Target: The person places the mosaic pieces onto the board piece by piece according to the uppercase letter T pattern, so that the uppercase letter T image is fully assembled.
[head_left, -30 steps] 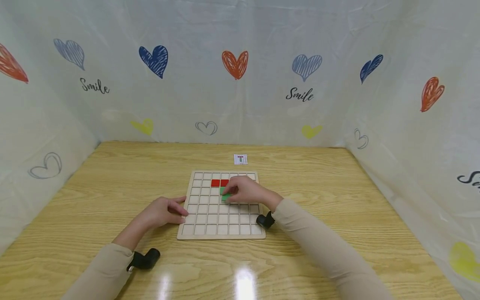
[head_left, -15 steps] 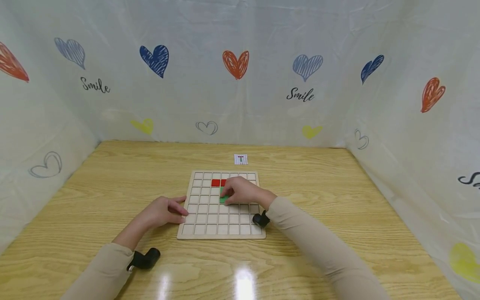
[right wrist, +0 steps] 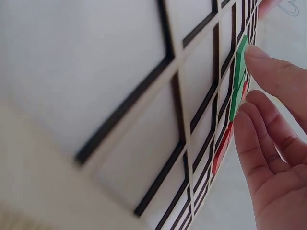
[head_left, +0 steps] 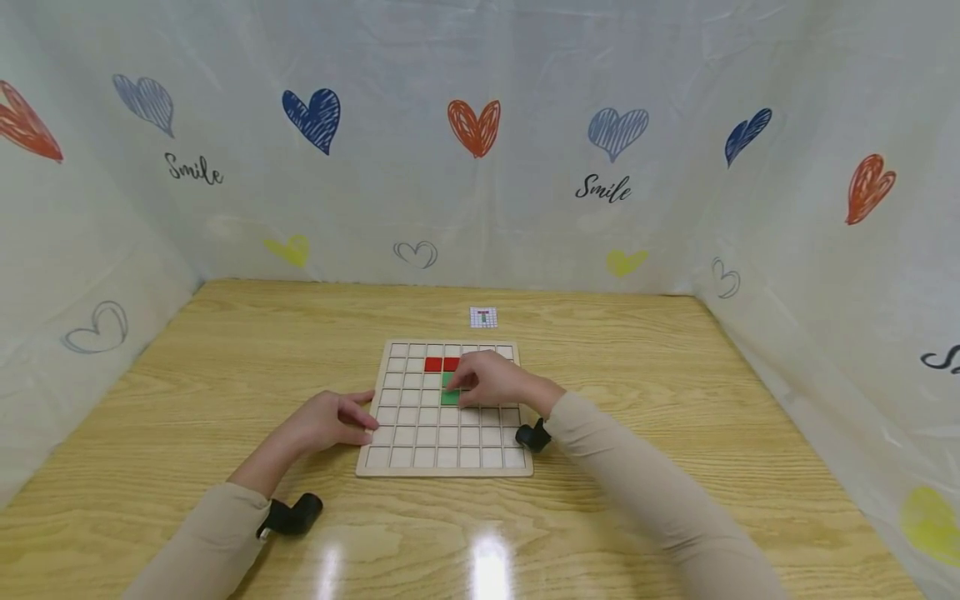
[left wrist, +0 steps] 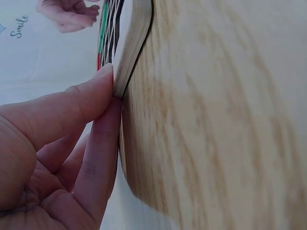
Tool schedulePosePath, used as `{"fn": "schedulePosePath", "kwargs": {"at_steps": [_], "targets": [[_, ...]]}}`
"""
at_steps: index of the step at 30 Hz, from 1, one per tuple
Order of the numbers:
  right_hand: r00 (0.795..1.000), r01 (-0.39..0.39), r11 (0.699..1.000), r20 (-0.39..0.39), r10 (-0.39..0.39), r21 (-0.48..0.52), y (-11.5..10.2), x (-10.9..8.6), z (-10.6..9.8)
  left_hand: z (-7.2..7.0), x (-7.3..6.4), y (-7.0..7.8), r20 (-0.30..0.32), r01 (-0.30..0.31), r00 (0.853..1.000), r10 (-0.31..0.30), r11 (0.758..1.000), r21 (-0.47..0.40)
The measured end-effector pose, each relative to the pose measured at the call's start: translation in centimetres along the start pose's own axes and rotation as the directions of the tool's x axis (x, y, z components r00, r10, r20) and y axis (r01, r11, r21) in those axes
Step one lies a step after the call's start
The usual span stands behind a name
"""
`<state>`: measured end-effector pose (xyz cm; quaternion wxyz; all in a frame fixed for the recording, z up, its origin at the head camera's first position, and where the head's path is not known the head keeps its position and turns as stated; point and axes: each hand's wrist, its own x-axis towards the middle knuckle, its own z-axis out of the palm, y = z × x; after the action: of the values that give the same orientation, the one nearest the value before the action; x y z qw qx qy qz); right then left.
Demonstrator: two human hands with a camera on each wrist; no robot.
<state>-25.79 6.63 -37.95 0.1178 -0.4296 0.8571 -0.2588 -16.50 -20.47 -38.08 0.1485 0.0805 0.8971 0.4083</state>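
Observation:
A wooden grid board (head_left: 442, 472) lies on the table, its square cells edged by raised lines. Two red tiles (head_left: 433, 364) show in an upper row, and two green tiles (head_left: 450, 399) lie one below the other beneath them. My left hand (head_left: 322, 423) holds the board's left edge, thumb (left wrist: 103, 79) on the rim and a finger against its side. Over the green tiles is my right hand (head_left: 495, 379), its thumb (right wrist: 259, 55) at the nearer one and its fingertips close to the farther one. That hand hides part of the board's upper right.
Beyond the board lies a small printed card (head_left: 483, 317) with a red and green T pattern on a grid. A white curtain (head_left: 375, 192) with hearts and "Smile" lettering surrounds the wooden table (head_left: 615, 350). Each wrist carries a black camera (head_left: 295, 514).
The nearer green tile, askew in the fingers a second ago, now lies flat in its cell. My right hand has drawn slightly right off it. My left hand stays at the board's edge.

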Motion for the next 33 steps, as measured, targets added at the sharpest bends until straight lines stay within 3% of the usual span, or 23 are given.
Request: {"fn": "schedulePosePath", "kwargs": {"at_steps": [27,33], "targets": [[0.999,0.041,0.999,-0.008,-0.041,-0.027,1.5,-3.9,-1.7,0.1,-0.1,0.1,-0.002,-0.023,1.000,0.023,1.000,0.007],[1.000,0.004,1.000,-0.019,-0.004,-0.006,1.8,-5.2,-1.9,0.2,-0.1,0.2,0.000,-0.019,1.000,0.019,1.000,0.004]]}}
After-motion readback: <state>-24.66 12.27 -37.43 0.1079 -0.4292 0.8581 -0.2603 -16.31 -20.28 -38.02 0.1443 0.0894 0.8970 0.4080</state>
